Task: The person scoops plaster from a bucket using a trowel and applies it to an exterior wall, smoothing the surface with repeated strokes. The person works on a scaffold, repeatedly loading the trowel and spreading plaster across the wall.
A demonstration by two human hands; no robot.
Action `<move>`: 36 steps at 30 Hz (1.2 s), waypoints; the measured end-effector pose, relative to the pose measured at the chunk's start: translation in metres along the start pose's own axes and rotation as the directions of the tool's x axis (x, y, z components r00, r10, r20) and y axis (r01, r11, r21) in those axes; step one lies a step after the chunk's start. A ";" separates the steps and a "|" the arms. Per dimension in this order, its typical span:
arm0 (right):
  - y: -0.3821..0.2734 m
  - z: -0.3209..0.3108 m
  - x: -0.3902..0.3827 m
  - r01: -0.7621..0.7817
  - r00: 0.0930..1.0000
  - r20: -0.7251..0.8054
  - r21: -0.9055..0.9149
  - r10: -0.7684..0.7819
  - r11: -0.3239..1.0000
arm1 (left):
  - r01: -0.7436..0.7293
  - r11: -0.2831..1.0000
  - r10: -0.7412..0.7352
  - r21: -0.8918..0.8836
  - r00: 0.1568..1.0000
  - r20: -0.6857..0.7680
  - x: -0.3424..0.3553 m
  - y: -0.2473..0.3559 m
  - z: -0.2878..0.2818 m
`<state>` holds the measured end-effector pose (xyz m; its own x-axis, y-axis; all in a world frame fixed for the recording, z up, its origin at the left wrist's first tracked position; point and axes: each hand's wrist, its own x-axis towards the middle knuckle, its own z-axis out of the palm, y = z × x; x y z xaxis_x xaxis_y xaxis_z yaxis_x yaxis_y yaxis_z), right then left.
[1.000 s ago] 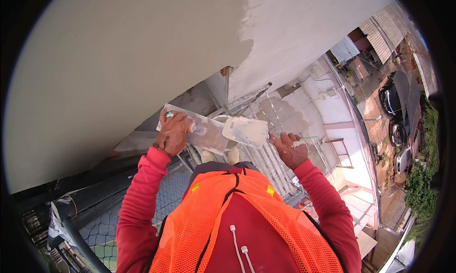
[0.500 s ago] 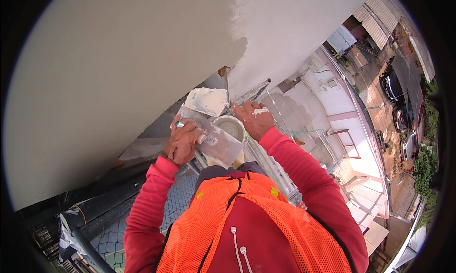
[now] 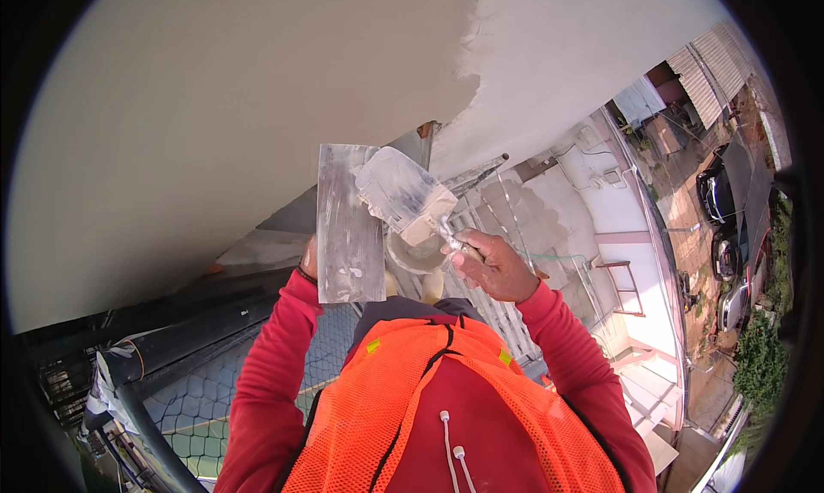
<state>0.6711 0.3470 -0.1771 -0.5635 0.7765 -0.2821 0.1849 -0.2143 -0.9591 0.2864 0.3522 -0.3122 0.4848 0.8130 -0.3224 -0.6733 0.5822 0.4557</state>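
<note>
My left hand (image 3: 307, 257), largely hidden, holds the wide steel trowel (image 3: 350, 244), whose long blade now stands lengthwise in front of me. My right hand (image 3: 493, 268) is closed on the handle of a putty scraper (image 3: 402, 193); its blade, smeared with pale compound, overlaps the upper right of the trowel. Below the tools, a round bucket (image 3: 416, 257) is partly visible near my feet. The wall (image 3: 215, 107) above carries grey coating with a ragged edge against a paler surface (image 3: 549, 38).
I am high on scaffolding planks (image 3: 489, 321), with a metal rail (image 3: 481, 171) beyond the bucket. Black pipes (image 3: 180, 356) and netting (image 3: 197, 416) lie lower left. A courtyard wall (image 3: 644, 296), parked cars (image 3: 721, 188) and roofs (image 3: 712, 64) are far below right.
My left hand has swung the trowel upright, hiding most of that hand. My right hand moved in toward the bucket, then back rightward, and the scraper's blade now lies tilted over the trowel.
</note>
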 end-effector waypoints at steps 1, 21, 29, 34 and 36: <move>-0.003 0.006 0.007 -0.003 0.997 0.073 0.163 -0.009 0.987 | 0.029 0.998 -0.027 -0.049 0.999 0.039 0.002 -0.009 0.012; 0.087 0.006 -0.019 0.103 0.800 -0.431 -0.587 -0.418 0.803 | -0.031 0.958 -0.042 -0.286 0.969 -0.243 0.001 -0.067 0.061; 0.138 0.053 0.020 -0.065 0.764 -0.489 -0.708 -0.421 0.704 | 0.062 0.976 -0.095 -0.208 0.984 -0.149 0.028 -0.122 0.048; 0.171 0.037 -0.020 -0.183 0.762 -0.518 -0.748 -0.389 0.638 | 0.393 0.856 -0.347 -0.337 0.919 0.188 0.043 -0.099 0.043; 0.172 0.036 -0.038 -0.261 0.789 -0.558 -0.684 -0.257 0.682 | 0.311 0.929 -0.309 -0.202 0.950 0.044 0.047 -0.089 0.043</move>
<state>0.6953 0.2594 -0.3325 -0.0434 0.9984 0.0363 0.8235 0.0563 -0.5645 0.3932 0.3385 -0.3328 0.6931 0.5925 -0.4105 -0.5870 0.7945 0.1556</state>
